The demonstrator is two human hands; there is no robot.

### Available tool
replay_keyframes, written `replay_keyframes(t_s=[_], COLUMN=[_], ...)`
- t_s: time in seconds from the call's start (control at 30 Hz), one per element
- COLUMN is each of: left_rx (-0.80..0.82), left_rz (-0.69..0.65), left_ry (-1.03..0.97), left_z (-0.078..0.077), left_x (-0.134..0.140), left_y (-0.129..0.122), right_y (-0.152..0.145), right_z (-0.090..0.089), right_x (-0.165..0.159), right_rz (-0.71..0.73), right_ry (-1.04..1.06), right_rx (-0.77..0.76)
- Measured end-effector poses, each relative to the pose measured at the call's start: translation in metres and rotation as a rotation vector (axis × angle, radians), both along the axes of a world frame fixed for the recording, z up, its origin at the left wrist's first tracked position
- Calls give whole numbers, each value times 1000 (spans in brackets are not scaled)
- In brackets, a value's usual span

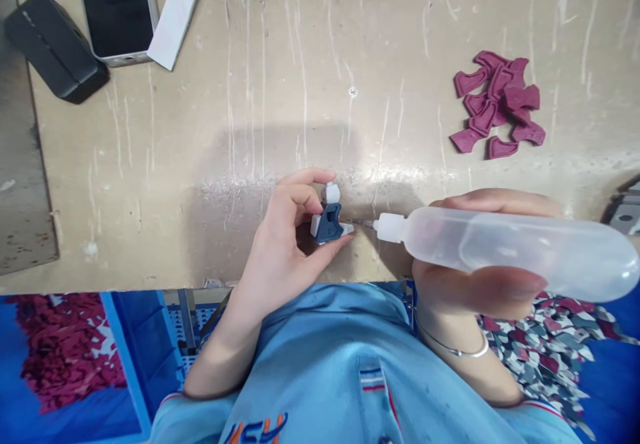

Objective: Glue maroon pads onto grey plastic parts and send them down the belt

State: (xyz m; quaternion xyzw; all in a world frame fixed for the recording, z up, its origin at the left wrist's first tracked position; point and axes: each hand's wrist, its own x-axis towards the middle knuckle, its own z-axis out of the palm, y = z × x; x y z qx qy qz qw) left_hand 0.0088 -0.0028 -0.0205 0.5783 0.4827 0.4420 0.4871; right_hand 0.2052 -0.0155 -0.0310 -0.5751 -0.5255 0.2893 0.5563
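Between the thumb and fingers of my left hand (pixel 285 237) is a small plastic part (pixel 330 223), dark blue in the middle with white pieces at its top, side and lower right. My right hand (pixel 480 291) is wrapped round a translucent squeeze bottle (pixel 520 251), which lies nearly level. Its white cap and thin needle tip (pixel 364 223) point left, right beside the blue and white part. Whether the tip touches the part I cannot tell. Some clear liquid seems to show inside the bottle.
Maroon plastic pieces (pixel 495 107) lie heaped at the table's right. A phone (pixel 117 11), a black case (pixel 57 47) and a white strip (pixel 179 14) sit at upper left. Below the table edge, blue bins hold maroon pieces (pixel 70 351) and mixed-colour pieces (pixel 545 357).
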Motion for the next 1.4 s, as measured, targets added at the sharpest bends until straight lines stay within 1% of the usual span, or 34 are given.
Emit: replay_keyframes(t_s=[0.07, 0.1, 0.17, 0.33, 0.4, 0.5, 0.6, 0.7, 0.73, 0.8, 0.87, 0.93, 1.07, 1.17, 1.33, 1.4], left_rx=[0, -2, -8, -19, -10, 7, 23, 26, 23, 14, 17, 37, 78, 87, 36, 16], left_rz=[1, 3, 7, 8, 2, -15, -23, -33, -34, -31, -32, -44, -76, -70, -48, -50], left_ry=[-7, -15, -28, -16, -9, -3, 14, 59, 72, 83, 82, 87, 106, 98, 73, 64], left_z=[-1, 0, 0, 2, 2, 1, 0, -1, -1, -1, 0, 2, 9, 10, 2, 0], left_x=[0, 0, 1, 2, 1, 0, -2, -3, -4, -5, -6, -7, -7, -5, -3, 0], left_y=[0, 0, 0, 0, -1, 0, 0, -1, -1, -2, -3, -1, 4, 6, 4, 3], right_y=[10, 14, 16, 11, 10, 11, 11, 13, 15, 20, 25, 28, 31, 29, 35, 43], right_z=[4, 6, 8, 10, 10, 9, 6, 3, 2, 4, 8, 13, 20, 18, 8, 7], right_x=[-7, -10, -12, -7, -5, -6, -8, -5, -2, 9, 25, 42, 73, 91, 103, 103], right_rz=[-106, -132, -125, -25, -11, -24, -64, -98, -78, 28, 169, 232, 217, 200, 123, 48], right_ry=[-39, -55, -70, -90, -110, -108, -82, 13, 90, 239, 263, 158, -20, -78, -148, -294], right_rx=[128, 152, 136, 58, 56, 64, 112, 126, 105, 29, -56, -100, -69, -67, -44, -35])
